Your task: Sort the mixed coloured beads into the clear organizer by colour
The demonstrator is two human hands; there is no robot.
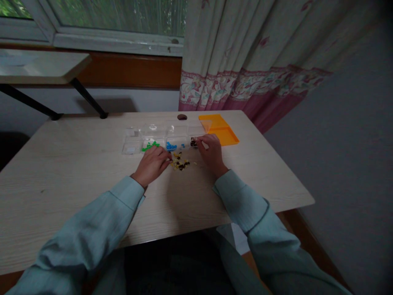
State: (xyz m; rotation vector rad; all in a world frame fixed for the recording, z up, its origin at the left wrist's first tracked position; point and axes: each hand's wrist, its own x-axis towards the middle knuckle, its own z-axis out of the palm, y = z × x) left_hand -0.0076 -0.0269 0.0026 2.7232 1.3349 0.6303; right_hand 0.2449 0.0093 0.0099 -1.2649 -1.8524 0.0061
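The small loose pile of yellow and dark pieces (181, 165) lies on the pale wood-grain desk (92, 176), nearer its far edge than its near one, just in front of the clear plastic compartment box (178, 130). My left hand (153, 162) is at the pile's left side, fingertips drawn close together at its border; whether they grip a piece I cannot tell. My right hand (211, 151) is beyond the pile and to its right, thumb and forefinger nearly meeting at the compartment with the small dark pieces (193, 142); anything between them is too small to make out. I judge the step in hand to be fine handling between pile and box, and the next move to call for a light pinch that leaves neighbouring pieces undisturbed. Left of the dark pieces, other compartments hold bright blue pieces (171, 146) and bright green pieces (151, 146). Farther out, a flat orange plastic tray (225, 134) lies by the desk's far right corner.
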